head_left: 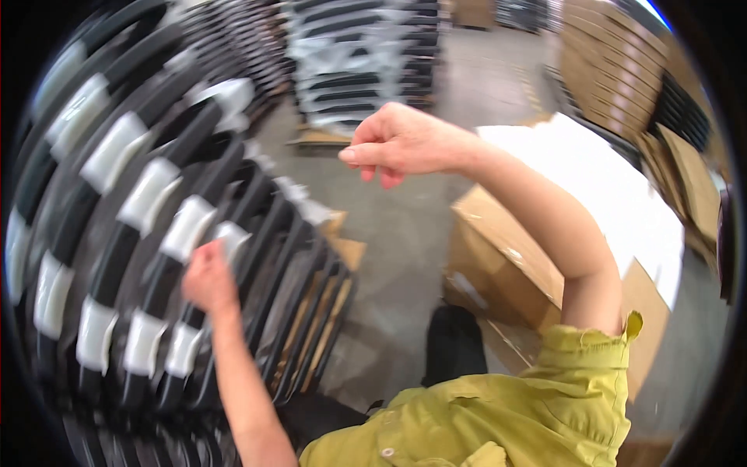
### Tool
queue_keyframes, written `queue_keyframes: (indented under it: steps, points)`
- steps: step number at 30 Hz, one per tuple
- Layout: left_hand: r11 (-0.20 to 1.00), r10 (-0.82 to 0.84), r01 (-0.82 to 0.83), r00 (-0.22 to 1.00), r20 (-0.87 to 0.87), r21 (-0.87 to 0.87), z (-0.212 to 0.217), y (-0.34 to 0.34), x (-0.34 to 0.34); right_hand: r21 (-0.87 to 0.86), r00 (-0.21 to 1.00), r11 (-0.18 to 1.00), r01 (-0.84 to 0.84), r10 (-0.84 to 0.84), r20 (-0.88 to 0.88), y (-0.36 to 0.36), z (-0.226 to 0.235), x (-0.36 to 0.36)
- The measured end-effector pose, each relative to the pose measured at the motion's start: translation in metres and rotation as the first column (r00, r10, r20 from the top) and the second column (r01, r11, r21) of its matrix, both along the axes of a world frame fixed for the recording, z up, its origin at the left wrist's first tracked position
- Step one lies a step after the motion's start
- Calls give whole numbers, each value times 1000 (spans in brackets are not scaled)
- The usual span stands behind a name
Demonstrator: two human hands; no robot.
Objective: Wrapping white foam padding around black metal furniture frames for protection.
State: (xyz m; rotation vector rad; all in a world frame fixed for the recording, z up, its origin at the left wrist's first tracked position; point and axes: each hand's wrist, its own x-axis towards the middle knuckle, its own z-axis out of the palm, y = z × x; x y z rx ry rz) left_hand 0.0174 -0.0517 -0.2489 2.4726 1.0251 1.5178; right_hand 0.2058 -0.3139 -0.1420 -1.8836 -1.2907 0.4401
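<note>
My left hand (208,278) is closed against a stack of black curved frames (175,280), at the near end of a white wrap (232,240). Blur hides what its fingers grip, if anything. White padding bands (187,227) go around several of the frames. My right hand (395,144) is raised over the aisle at the centre, apart from everything. Its fingers curl down with the thumb pointing left, and nothing shows in them.
To my right stands a cardboard box (498,268) with a large white sheet (591,179) over its top. Another stack of wrapped black frames (350,70) rests on a pallet ahead. Flat cardboard (611,62) leans at the far right. Grey floor (381,265) runs between.
</note>
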Motion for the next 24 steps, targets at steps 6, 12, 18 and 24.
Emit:
queue_keyframes:
  steps: [6,12,18,24]
  points:
    - [967,181,-147,971,-157,210,-4,10,11,189,658,743,642,-660,362,-210,20,39]
    - [974,187,-151,956,-224,169,-8,19,10,-98,554,597,796,-654,516,-288,-32,47]
    - [982,114,-71,962,-250,176,-4,-1,2,-457,700,701,547,-84,709,-270,-109,99]
    - [993,27,0,972,-235,115,12,-4,-2,-573,693,494,654,-87,716,-263,-107,106]
